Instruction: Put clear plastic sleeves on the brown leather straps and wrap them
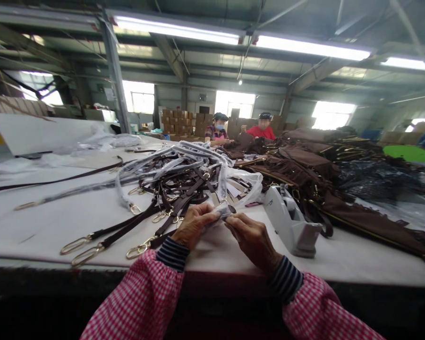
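Observation:
Close to the table's front edge, my left hand and my right hand meet over the end of a dark strap wrapped in clear plastic. Both hands are closed, with thumbs and fingers pinching the wrapped end. My fingers hide part of it. Its plastic-sleeved length runs away from me into a heap of brown straps with gold-coloured clips. Several bare strap ends with long gold clips lie to the left of my left hand. A grey tape dispenser stands right of my right hand.
Brown bags with gold zips are piled along the right side. Crumpled dark plastic lies among them. Two people sit across the white table, before stacked cardboard boxes. Loose clear plastic lies at the back left.

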The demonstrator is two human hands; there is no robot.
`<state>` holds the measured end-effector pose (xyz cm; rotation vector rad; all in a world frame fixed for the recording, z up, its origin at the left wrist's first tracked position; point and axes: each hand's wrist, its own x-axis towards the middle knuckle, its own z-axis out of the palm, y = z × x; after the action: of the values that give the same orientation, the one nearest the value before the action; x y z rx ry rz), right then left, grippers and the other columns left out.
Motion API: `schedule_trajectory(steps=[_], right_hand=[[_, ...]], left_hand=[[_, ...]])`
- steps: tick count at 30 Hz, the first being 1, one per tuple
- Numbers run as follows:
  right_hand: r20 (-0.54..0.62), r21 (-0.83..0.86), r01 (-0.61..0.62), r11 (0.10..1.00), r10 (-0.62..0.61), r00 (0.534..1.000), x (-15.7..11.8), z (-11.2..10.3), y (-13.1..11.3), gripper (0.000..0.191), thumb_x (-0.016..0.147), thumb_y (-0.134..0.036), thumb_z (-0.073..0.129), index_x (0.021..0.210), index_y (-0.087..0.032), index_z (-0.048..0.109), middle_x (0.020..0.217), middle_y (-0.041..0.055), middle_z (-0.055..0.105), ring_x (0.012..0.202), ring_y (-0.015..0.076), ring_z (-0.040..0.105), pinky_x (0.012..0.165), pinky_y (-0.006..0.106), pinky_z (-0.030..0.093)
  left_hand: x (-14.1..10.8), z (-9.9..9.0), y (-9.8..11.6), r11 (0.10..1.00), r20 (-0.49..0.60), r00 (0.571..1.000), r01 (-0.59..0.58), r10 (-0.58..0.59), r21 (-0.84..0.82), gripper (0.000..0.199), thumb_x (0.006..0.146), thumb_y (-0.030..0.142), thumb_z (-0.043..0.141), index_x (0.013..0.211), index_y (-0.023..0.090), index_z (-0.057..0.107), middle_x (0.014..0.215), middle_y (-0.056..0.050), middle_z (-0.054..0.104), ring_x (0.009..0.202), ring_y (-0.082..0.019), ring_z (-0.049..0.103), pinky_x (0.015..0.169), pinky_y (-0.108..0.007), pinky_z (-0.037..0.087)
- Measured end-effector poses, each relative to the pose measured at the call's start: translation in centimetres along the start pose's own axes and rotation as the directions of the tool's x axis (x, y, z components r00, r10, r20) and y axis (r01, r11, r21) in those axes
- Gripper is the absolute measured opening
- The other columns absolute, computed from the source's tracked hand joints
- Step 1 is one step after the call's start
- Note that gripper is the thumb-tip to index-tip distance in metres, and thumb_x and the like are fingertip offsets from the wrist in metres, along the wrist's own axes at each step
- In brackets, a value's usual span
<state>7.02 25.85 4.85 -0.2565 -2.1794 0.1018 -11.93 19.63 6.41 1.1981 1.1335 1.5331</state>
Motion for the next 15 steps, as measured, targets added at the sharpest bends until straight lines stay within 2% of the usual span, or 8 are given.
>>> schedule_trajectory(steps=[3, 7, 9, 12, 15], right_hand=[[0.049, 0.063, -0.057, 0.996, 0.054, 0.997, -0.1, -1.2, 0.0, 0.016, 0.104, -0.021, 0.054, 0.110, -0.021, 0.069, 0.102, 0.0084, 0.069, 0.094, 0.0187, 0.067, 0.082, 0.029, 0.053], [0.037, 0.059, -0.090, 0.994, 0.088, 0.995, 0.0, -2.8, 0.4, 0.018, 0.103, -0.021, 0.054, 0.096, -0.023, 0.070, 0.109, 0.0095, 0.067, 0.099, 0.0198, 0.066, 0.086, 0.032, 0.053], [0.092, 0.024, -0.034, 0.999, 0.031, 0.995, 0.1, -3.2, 0.7, 0.019, 0.103, -0.019, 0.054, 0.093, -0.022, 0.070, 0.111, 0.0096, 0.067, 0.097, 0.0192, 0.066, 0.084, 0.031, 0.054], [0.195, -0.069, 0.101, 0.992, -0.086, 0.977, 0.5, -3.5, 0.8, 0.023, 0.102, -0.011, 0.049, 0.098, -0.021, 0.069, 0.115, 0.0108, 0.068, 0.100, 0.0199, 0.066, 0.081, 0.030, 0.053], [0.270, -0.109, 0.158, 0.981, -0.123, 0.955, 1.0, -3.6, 0.9, 0.024, 0.102, -0.009, 0.048, 0.094, -0.018, 0.069, 0.116, 0.0127, 0.069, 0.098, 0.0203, 0.066, 0.079, 0.028, 0.051]], left_hand=[[-0.2, 0.3, 0.6, 0.973, 0.012, 0.995, -0.098, 0.098, 0.209, 0.030, 0.074, 0.040, 0.077, 0.065, 0.016, 0.061, 0.063, 0.003, 0.051, 0.064, -0.012, 0.041, 0.063, -0.027, 0.030], [-0.3, 0.8, 0.7, 0.894, 0.049, 0.982, -0.186, 0.182, 0.408, 0.024, 0.074, 0.035, 0.074, 0.065, 0.018, 0.060, 0.066, 0.003, 0.050, 0.066, -0.014, 0.042, 0.063, -0.029, 0.029], [-0.4, 0.9, 0.5, 0.851, 0.059, 0.979, -0.198, 0.193, 0.486, 0.021, 0.074, 0.032, 0.073, 0.065, 0.018, 0.060, 0.070, 0.002, 0.052, 0.068, -0.015, 0.044, 0.064, -0.029, 0.031], [-0.5, 1.0, 0.3, 0.803, 0.096, 0.975, -0.219, 0.199, 0.555, 0.017, 0.076, 0.027, 0.071, 0.066, 0.018, 0.060, 0.078, 0.000, 0.055, 0.073, -0.016, 0.049, 0.069, -0.030, 0.035], [-0.6, 1.1, 0.1, 0.769, 0.164, 0.962, -0.271, 0.216, 0.579, 0.018, 0.078, 0.025, 0.069, 0.066, 0.019, 0.058, 0.082, -0.001, 0.057, 0.080, -0.019, 0.052, 0.074, -0.032, 0.038]])
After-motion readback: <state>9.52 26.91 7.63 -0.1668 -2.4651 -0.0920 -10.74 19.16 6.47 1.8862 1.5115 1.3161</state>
